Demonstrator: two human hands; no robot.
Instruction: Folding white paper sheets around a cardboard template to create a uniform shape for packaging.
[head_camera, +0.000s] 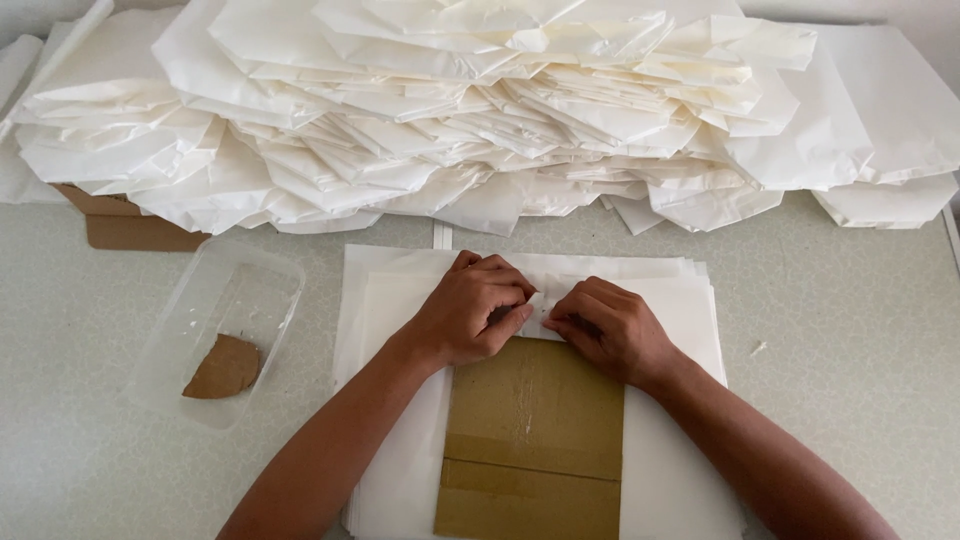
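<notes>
At the far edge of the cardboard template (532, 440), your two hands meet over the top sheet of the white paper stack (395, 300). Your left hand (470, 315) is curled, its fingertips pinching a small folded flap of paper (537, 305) just beyond the cardboard's upper edge; your right hand (605, 328) is closed too, fingers pressing down on the same flap from the other side. The flap lies between the two hands, touching both, so neither is clearly nearer. The cardboard's long axis runs from you toward the far side of the worktop (850, 350), and the fold crosses it along the cardboard's top edge. Left of the cardboard, apart from the stack, sits a clear plastic tub (170, 345) holding a brown cardboard scrap (225, 368). Beyond the cardboard, a broad heap of folded white paper bags (480, 110) covers the back of the worktop.
</notes>
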